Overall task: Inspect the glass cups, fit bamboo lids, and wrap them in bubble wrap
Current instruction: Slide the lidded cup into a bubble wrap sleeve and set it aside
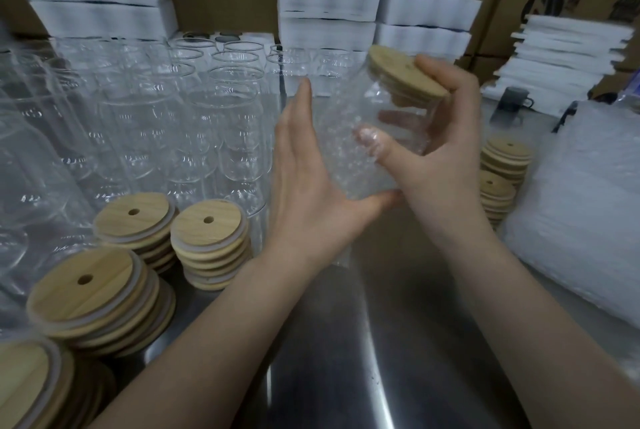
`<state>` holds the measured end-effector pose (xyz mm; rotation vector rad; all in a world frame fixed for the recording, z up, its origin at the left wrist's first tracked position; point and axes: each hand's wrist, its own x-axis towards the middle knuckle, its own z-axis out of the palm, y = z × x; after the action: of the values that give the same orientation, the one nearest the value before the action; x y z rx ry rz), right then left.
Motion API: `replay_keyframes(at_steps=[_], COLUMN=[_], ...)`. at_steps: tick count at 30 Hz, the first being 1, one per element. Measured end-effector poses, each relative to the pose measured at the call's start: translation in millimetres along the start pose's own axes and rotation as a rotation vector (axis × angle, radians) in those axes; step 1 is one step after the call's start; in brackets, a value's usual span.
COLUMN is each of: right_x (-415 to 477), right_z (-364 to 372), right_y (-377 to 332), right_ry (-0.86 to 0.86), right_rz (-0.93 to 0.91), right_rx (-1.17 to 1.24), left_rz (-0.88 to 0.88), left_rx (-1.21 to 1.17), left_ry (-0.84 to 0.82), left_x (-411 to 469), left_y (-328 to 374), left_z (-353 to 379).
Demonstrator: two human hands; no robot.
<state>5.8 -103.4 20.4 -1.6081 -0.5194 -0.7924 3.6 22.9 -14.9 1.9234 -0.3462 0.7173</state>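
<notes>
A glass cup (388, 106) with a bamboo lid (401, 74) on its mouth is tilted in mid-air above the steel table. My right hand (440, 151) grips it, fingers over the lid's edge and thumb across the glass. A sheet of bubble wrap (343, 165) covers the cup's lower part. My left hand (304, 179) lies flat with straight fingers against the wrap on the cup's left side, its thumb under the base.
Rows of bare glass cups (145, 124) fill the left. Stacks of bamboo lids (207, 241) stand at the near left, with more lid stacks (502, 169) on the right. A bubble wrap pile (581, 214) lies far right. White boxes (329, 3) and cartons line the back. The steel table (363, 342) lies below.
</notes>
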Motion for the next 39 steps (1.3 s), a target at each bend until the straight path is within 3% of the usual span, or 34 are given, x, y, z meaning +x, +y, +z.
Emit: replay_keyframes(at_steps=[3,5,9,16,26,39], right_x=[6,9,8,2,-1,10], right_z=[-8,-12,-11,-2,2,-14], right_y=[-2,-2,-3,-3,-3,1], right_ry=[0.119,0.174,0.179,0.066,-0.035,-0.012], right_rz=[-0.026,-0.031,-0.055,-0.135,-0.025,0.141], right_rx=[0.002,0.016,-0.001,-0.097,-0.327,-0.101], left_rz=[-0.076,-0.08,-0.117,-0.121,-0.165,-0.273], left_rx=[0.197,0.207,0.013,-0.109,-0.403,-0.626], left_ry=[-0.093,-0.12,-0.065,-0.019,-0.037,-0.231], left_x=[0,-1,-4,-5,-5,2], left_y=[-4,-8,-8,5,7,-8], left_z=[3,5,7,4,0,-4])
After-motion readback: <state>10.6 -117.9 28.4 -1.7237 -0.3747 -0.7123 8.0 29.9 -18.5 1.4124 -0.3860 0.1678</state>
